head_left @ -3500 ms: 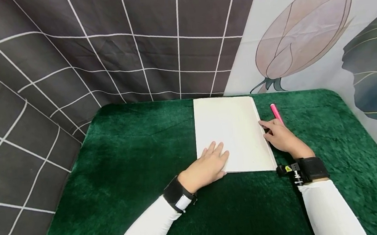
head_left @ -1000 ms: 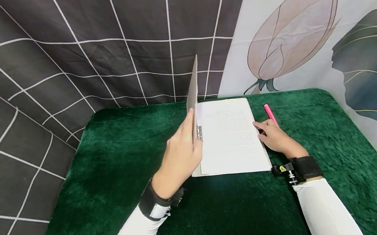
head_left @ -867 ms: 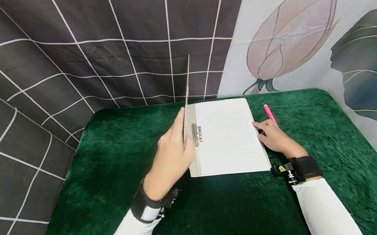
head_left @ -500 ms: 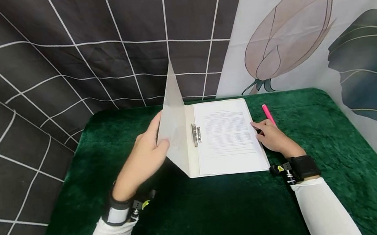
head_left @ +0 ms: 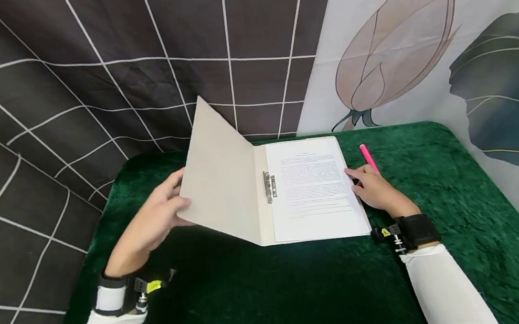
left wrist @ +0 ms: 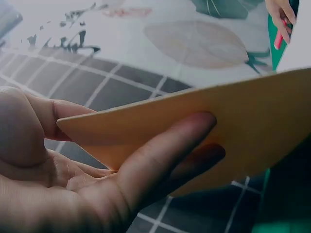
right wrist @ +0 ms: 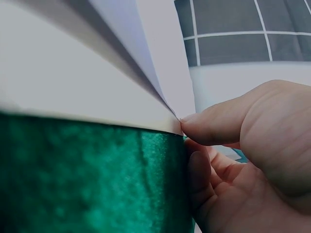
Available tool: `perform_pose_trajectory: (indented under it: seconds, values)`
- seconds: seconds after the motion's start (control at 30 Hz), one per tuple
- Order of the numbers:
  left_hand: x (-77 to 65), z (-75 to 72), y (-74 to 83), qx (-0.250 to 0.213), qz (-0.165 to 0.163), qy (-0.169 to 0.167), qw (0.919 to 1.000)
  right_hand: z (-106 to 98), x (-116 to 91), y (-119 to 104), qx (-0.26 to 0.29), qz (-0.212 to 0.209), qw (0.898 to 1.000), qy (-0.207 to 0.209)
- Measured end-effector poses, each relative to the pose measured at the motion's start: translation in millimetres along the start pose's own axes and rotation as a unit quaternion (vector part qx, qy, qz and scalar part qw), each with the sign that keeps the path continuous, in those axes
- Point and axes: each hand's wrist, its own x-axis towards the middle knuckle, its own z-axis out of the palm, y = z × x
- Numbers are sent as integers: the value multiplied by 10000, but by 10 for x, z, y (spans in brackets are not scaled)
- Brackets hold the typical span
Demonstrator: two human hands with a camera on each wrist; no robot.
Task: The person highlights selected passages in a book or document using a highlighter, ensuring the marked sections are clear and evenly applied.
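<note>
A pale file folder lies spread, its cover (head_left: 223, 181) raised and leaning to the left. Printed sheets (head_left: 314, 188) lie inside, beside a metal clip (head_left: 268, 186) near the spine. My left hand (head_left: 149, 223) grips the cover's near left corner; in the left wrist view a digit of that hand (left wrist: 82, 194) lies across the cover's face (left wrist: 252, 116). My right hand (head_left: 378, 189) is at the folder's right edge; in the right wrist view its thumb (right wrist: 214, 124) pinches that edge, with curled fingers below. A pink pen (head_left: 367, 155) sticks out beyond it; whether the hand touches it, I cannot tell.
A green plush cloth (head_left: 274, 298) covers the table. A dark curtain with white grid lines (head_left: 199, 41) hangs close behind and at the left, and a white flower-printed one (head_left: 401, 62) at the right.
From lying flat over the folder, the cover has been lifted, passed upright and tilted left with my left hand, baring the sheets and clip. My right hand has stayed at the right edge.
</note>
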Motion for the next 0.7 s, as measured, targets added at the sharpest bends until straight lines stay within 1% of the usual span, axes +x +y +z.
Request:
perform_pose_trajectory:
  seconds: [0.1, 0.23, 0.37, 0.47, 0.57, 0.7]
  values:
    - [0, -132, -71, -87, -126, -18, 9999, -6, -2, -5, -16, -6, 10000, 11]
    - [8, -273, -180, -270, -251, -49, 9993, -15, 3, -7, -99, -45, 9999, 15]
    - [9, -363, -277, -671, -341, -115, 9971, -19, 11, -5, -124, -37, 9999, -20]
    - [6, -403, -328, -837, -477, -111, 9953, -12, 14, -1, -108, -51, 9999, -18]
    - [4, -434, -364, -682, -637, -64, 9956, -2, 14, 4, -100, -97, 9999, 0]
    - [-3, -487, -432, -205, -819, -47, 9964, 2, 7, -3, -94, -122, 9999, 9]
